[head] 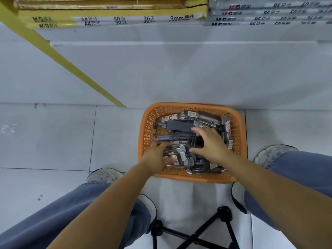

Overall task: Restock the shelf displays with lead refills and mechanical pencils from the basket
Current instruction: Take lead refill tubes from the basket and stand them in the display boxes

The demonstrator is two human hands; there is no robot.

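Both hands are down in the orange basket point(192, 177) on the floor, and the risk here is a sloppy grab: the packs point(179, 141) of refills and pencils lie loose and crisscrossed, so lifting one could drag others over the rim (they look slick). The left hand point(156, 155) has its fingers point(162, 145) curled onto a pack, while the right hand point(212, 144) hovers spread wide, fingers apart, over the pile.

Your orange basket point(239, 133) is lattice-moulded plastic; packs point(179, 155) inside look glossy and clear; floor tiles point(53, 137) smooth, faintly reflective; trousers point(53, 218) matt cloth.
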